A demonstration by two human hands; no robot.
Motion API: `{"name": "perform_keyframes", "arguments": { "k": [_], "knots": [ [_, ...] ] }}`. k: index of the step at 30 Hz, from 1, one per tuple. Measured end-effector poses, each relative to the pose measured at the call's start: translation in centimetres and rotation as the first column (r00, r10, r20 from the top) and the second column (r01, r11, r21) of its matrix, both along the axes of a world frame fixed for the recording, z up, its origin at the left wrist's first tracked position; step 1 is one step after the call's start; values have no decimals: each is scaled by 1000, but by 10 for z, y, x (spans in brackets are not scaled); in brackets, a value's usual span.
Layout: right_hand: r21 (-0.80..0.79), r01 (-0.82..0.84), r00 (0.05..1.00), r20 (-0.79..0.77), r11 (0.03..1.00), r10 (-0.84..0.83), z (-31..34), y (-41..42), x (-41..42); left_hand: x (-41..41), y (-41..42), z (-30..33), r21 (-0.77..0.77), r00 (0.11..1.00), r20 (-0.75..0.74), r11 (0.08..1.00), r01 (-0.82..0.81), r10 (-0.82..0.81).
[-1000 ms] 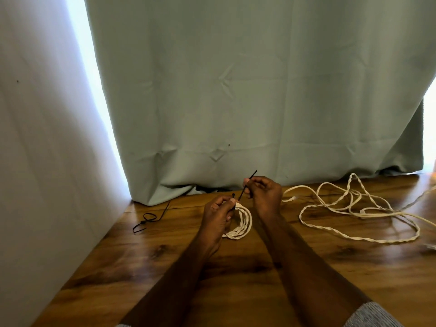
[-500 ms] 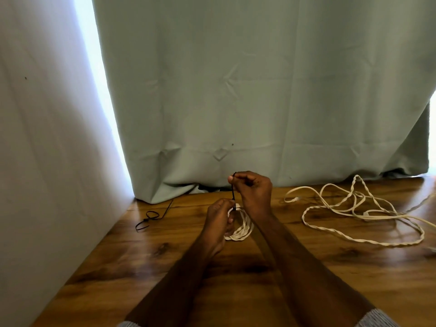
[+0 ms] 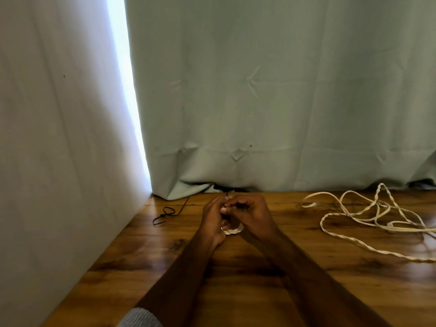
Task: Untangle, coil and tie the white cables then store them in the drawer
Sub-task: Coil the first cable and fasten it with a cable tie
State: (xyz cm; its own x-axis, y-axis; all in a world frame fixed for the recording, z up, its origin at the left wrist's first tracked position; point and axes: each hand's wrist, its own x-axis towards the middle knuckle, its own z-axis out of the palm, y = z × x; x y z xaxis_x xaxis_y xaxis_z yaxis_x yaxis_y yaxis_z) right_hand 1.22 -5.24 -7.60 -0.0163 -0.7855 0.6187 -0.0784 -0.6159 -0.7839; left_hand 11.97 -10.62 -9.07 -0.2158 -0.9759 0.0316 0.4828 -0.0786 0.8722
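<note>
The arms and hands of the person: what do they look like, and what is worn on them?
Two bare forearms; left hand and right hand wear no gloves. A grey knit sleeve cuff shows at the left elbow. No ring or watch is visible.

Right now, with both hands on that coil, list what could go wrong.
1. Both hands, left hand and right hand, hide most of the coiled cable, so the black tie might miss a loop.
2. The loose cable on the table looks knotted and may snag when pulled.
3. The spare tie lies by the curtain, easily overlooked.
</note>
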Motion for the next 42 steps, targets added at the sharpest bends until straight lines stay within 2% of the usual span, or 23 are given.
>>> {"name": "perform_keyframes", "arguments": {
  "k": [4, 8, 15, 20, 24, 27, 32, 40, 42],
  "knots": [
    [84, 0, 998, -67, 997, 6, -2, 2, -7, -2, -5, 0, -2, 1000, -12, 1000, -24, 24],
    [87, 44, 986, -167, 995, -29, 0, 3, -12, -4, -11, -3, -33, 999, 20, 998, -45, 45],
    [151, 47, 997, -74, 987, -36, 5, 7, -8, -3, -9, -1, -28, 998, 29, 998, -52, 52],
    [138, 180, 971, -180, 974, -154, 6, -3, -11, -1, -11, -2, -18, 998, 24, 999, -51, 52],
    [130, 255, 963, -119, 958, -240, 9, -9, -15, -3, -13, -5, -43, 997, 46, 997, -62, 64],
    [94, 292, 956, -59, 952, -287, 10, -9, -16, -4, -11, -3, -47, 997, 53, 997, -60, 63],
    [-50, 383, 920, -70, 922, -386, 3, -8, -12, -6, -10, -4, -59, 996, 72, 997, -57, 61],
    [-244, 464, 808, -276, 851, -520, -13, -10, -10, -10, -11, -5, -81, 997, 68, 996, -24, 30],
    [-238, 502, 773, -308, 831, -555, -14, -9, -9, -11, -9, -4, -81, 998, 67, 997, -18, 23]
  ]
}}
